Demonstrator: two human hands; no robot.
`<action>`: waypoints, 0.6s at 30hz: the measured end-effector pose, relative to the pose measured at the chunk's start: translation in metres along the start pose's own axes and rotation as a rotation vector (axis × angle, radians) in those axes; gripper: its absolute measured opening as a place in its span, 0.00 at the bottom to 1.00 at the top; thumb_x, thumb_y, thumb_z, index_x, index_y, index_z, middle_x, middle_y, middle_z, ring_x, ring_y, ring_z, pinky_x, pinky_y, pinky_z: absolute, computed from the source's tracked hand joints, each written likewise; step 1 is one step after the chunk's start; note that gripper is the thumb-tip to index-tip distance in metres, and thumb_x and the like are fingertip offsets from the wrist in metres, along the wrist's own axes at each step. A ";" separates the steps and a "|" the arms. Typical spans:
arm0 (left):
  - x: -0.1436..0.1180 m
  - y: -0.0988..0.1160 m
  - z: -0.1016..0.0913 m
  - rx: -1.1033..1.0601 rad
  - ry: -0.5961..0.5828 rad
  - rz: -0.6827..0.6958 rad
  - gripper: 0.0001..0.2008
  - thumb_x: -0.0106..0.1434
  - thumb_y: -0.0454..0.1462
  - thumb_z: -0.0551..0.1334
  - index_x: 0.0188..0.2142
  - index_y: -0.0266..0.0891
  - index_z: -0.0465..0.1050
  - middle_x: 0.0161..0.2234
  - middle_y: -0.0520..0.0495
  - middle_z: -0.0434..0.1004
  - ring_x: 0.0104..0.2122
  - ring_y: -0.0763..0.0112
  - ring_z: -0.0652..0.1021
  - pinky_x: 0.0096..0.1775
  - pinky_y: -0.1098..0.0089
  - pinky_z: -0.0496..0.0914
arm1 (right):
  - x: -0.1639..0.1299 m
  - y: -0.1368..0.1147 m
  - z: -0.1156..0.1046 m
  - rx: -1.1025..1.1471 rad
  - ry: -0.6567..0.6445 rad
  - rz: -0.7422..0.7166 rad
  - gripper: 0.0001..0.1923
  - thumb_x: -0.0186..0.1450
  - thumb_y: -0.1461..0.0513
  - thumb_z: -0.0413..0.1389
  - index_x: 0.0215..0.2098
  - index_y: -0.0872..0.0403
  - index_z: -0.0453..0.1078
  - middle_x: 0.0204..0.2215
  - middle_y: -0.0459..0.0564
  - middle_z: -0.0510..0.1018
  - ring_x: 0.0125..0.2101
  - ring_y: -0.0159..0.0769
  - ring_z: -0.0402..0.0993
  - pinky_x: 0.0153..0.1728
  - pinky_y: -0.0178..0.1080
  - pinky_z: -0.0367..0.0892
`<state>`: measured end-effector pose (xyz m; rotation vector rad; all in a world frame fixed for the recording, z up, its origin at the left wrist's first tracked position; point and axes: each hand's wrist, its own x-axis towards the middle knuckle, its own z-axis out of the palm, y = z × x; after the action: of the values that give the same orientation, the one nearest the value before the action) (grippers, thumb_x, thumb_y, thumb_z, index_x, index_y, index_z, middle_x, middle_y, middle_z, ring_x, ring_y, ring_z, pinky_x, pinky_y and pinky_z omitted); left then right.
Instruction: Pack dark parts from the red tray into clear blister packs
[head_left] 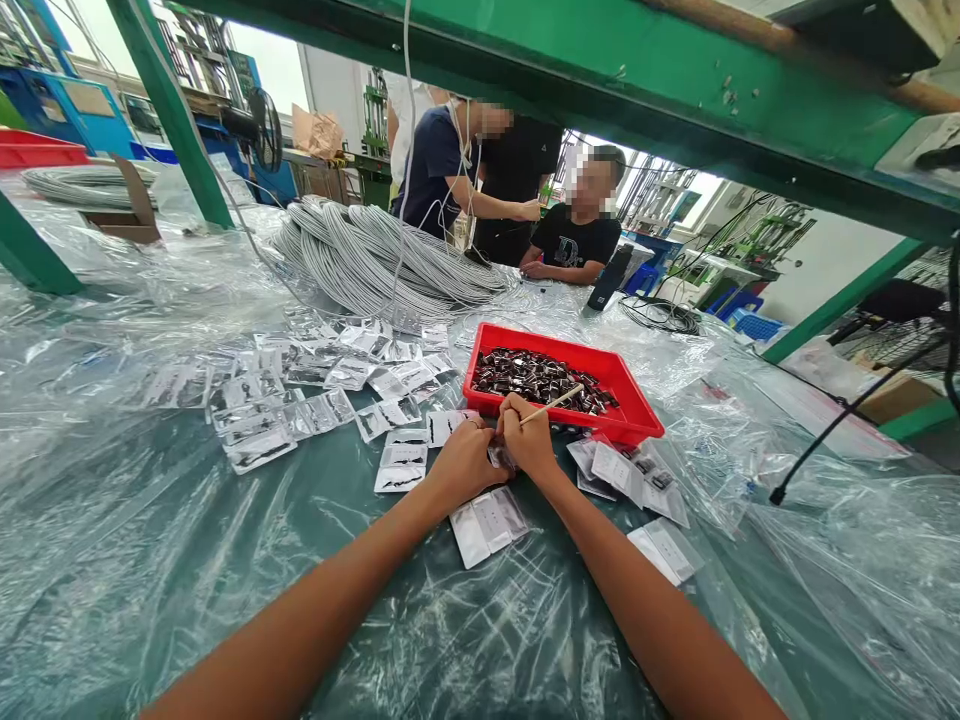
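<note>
My right hand (527, 437) is closed around a thin wooden stick (556, 402), which slants up to the right over the tray's near edge. My left hand (466, 458) is pinched beside it, fingers on a small clear plastic bag (501, 460) partly hidden between the two hands. Just beyond them stands a red tray (636, 405) with many small dark, shiny pieces (525, 375) in it. Flat bags with white labels (489, 525) lie under my wrists, and another labelled bag (401, 460) lies left of my left hand.
Many filled bags (259, 420) spread leftward; more bags (626, 470) lie right of the tray. Behind are coiled grey cables (375, 260) and a black box-like object (609, 278). A green beam (525, 60) crosses overhead. Several people (439, 165) are at the far side. Plastic sheeting covers the table.
</note>
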<state>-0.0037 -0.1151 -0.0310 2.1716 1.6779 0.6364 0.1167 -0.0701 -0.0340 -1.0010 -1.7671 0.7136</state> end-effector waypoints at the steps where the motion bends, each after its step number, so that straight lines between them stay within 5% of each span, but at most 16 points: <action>1: 0.000 0.001 -0.001 -0.007 -0.001 -0.013 0.14 0.48 0.41 0.69 0.33 0.36 0.74 0.37 0.41 0.76 0.41 0.54 0.77 0.43 0.61 0.71 | 0.000 0.001 0.001 -0.003 -0.003 -0.004 0.07 0.57 0.64 0.44 0.22 0.50 0.56 0.15 0.40 0.65 0.19 0.32 0.61 0.24 0.34 0.58; 6: -0.001 0.006 -0.006 -0.063 0.004 -0.075 0.24 0.48 0.37 0.69 0.44 0.35 0.68 0.41 0.40 0.78 0.42 0.53 0.78 0.41 0.62 0.71 | -0.002 0.005 0.002 -0.045 -0.043 -0.033 0.07 0.58 0.64 0.44 0.21 0.50 0.55 0.16 0.40 0.60 0.19 0.31 0.58 0.24 0.34 0.55; 12: -0.003 0.007 -0.005 0.047 -0.039 -0.040 0.20 0.51 0.38 0.67 0.42 0.34 0.68 0.39 0.40 0.76 0.42 0.53 0.77 0.43 0.61 0.71 | -0.009 0.003 -0.007 0.016 -0.255 0.029 0.09 0.55 0.64 0.44 0.18 0.50 0.53 0.13 0.39 0.58 0.17 0.29 0.55 0.20 0.34 0.51; 18: -0.012 0.006 -0.004 0.265 -0.070 0.043 0.22 0.56 0.46 0.65 0.44 0.32 0.71 0.45 0.33 0.73 0.49 0.48 0.74 0.52 0.55 0.68 | -0.009 0.008 -0.019 0.172 0.053 0.142 0.07 0.57 0.63 0.44 0.22 0.50 0.58 0.14 0.40 0.67 0.14 0.29 0.58 0.17 0.32 0.55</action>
<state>-0.0036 -0.1280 -0.0261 2.3842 1.7688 0.3603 0.1391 -0.0736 -0.0372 -1.0249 -1.5717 0.9040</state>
